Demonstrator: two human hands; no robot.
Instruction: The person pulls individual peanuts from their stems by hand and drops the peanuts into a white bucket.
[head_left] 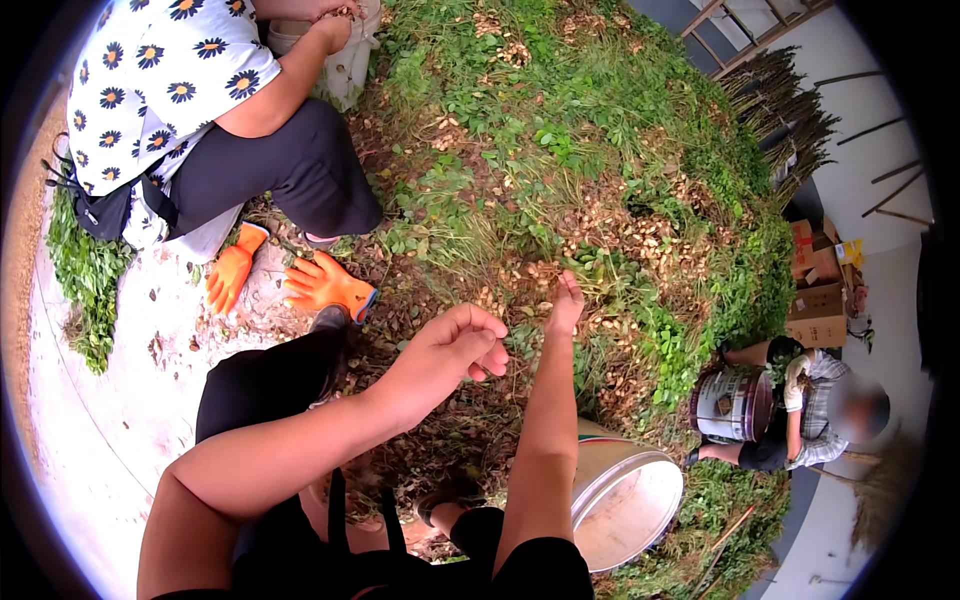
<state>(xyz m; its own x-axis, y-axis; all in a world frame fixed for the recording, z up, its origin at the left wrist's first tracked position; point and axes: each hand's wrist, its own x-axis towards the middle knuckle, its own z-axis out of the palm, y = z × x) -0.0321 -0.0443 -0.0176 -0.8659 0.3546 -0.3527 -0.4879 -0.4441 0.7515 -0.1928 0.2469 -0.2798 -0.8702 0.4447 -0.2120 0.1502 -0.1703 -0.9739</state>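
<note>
A wide heap of green peanut plants (pixel 470 210) with pale peanuts (pixel 600 225) among the stems lies in front of me. My left hand (pixel 455 348) hovers above the near side of the heap, fingers curled in toward the thumb; whatever may be between them is hidden. Farther right, my right hand (pixel 567 303) reaches into the heap, its fingertips closed together on a peanut plant (pixel 545 270). Beside my right forearm a pale bucket (pixel 630 505) lies tilted, its mouth facing right, with dirt on its inner wall.
Orange gloves (pixel 330 287) lie at left on the pale floor (pixel 150 400). A person in a flower-print shirt (pixel 165 75) sits at upper left by a white bucket (pixel 350 65). Another person sits at far right behind a dark bucket (pixel 733 403), near cardboard boxes (pixel 817 305).
</note>
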